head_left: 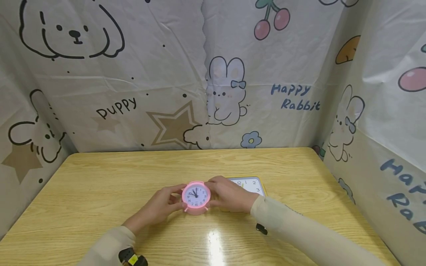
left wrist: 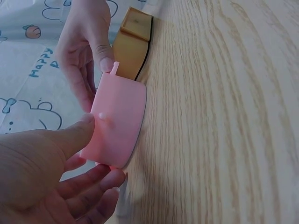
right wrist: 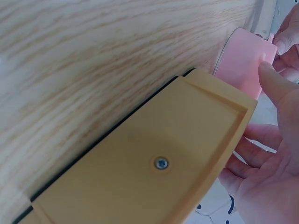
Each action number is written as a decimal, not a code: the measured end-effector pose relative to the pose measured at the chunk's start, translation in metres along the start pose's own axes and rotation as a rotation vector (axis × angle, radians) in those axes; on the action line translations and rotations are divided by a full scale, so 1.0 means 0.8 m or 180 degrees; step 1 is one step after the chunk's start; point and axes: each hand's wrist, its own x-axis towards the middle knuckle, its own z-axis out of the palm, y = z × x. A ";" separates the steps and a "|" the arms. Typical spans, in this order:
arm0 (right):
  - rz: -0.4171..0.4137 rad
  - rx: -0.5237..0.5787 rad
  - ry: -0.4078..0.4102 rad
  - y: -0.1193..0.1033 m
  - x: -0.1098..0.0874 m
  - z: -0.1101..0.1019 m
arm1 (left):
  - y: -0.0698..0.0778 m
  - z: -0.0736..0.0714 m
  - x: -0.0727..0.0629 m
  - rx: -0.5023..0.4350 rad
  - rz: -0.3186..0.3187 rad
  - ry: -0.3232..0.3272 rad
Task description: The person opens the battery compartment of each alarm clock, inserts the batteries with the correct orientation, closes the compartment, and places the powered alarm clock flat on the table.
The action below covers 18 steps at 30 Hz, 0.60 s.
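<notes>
A round pink alarm clock (head_left: 196, 195) sits on the wooden table, its white numbered dial turned up toward the head camera. My left hand (head_left: 160, 205) holds its left side, thumb near the lower rim and fingers around the far side. From the right, my right hand (head_left: 229, 193) grips the opposite side, thumb at the rim. In the left wrist view the clock's smooth pink side (left wrist: 120, 121) shows, with a small knob on it. Partly hidden behind my right hand lies a yellow-framed square clock (head_left: 247, 184), its plain yellow side with a screw filling much of the right wrist view.
The light wood table (head_left: 110, 177) reaches to a printed cloth (head_left: 159, 74) at the back and along both sides. Dark wrist straps (head_left: 133, 257) are on both sleeves. Light reflects off the tabletop in front of the pink clock.
</notes>
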 end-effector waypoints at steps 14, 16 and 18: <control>0.0038 0.0110 -0.0001 0.007 0.001 -0.004 | 0.006 0.007 0.003 0.0012 -0.0116 0.0085; 0.0039 0.0106 -0.0001 0.007 0.001 -0.005 | 0.007 0.008 0.003 0.0020 -0.0145 0.0103; 0.0038 0.0097 -0.0001 0.007 0.002 -0.006 | 0.008 0.008 0.004 0.0020 -0.0165 0.0114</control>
